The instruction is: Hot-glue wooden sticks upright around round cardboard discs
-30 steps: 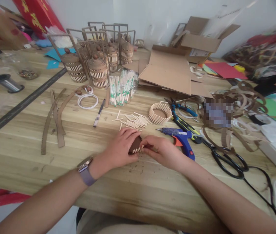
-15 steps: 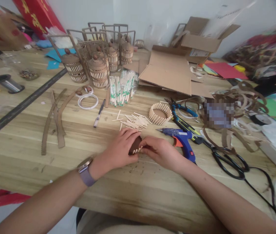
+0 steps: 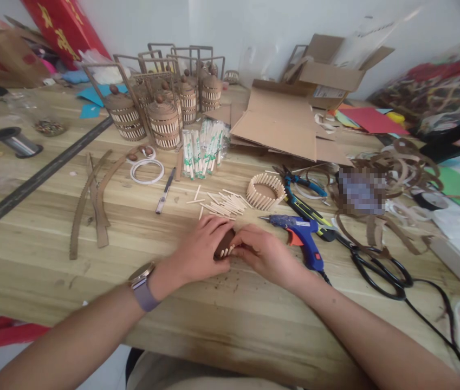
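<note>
- Nearest, a person's left hand (image 3: 199, 250), with a mauve-banded round watch (image 3: 145, 290) on its wrist, curves partly closed around a dark-brown rounded piece (image 3: 222, 244), thumb at the near side and fingers over the far left side.
- The right hand (image 3: 268, 257) has thumb and fingertips drawn together in a pinch at a stick on the piece's right edge (the exact contact is too small to make out).
- The piece sits between both hands, above the pale wood-grain table (image 3: 197, 330); its face looks flat, dark and matt, and a short row of pale wooden sticks (image 3: 224, 253) slants along its near edge. The hands hide much of its outline.
- To the right lie black-handled scissors (image 3: 382, 276), and nearer the right hand, a blue glue gun (image 3: 303, 230) with an orange trigger.
- Just beyond the hands, a loose heap of short pale wooden sticks (image 3: 225, 204) spreads out.
- Slightly farther, a round brown base ringed by upright pale sticks (image 3: 266, 191) stands near blue-handled pliers (image 3: 309, 184).
- Farthest, brown-and-cream lidded cylindrical baskets (image 3: 164, 127) with tall handles cluster near the wall.
</note>
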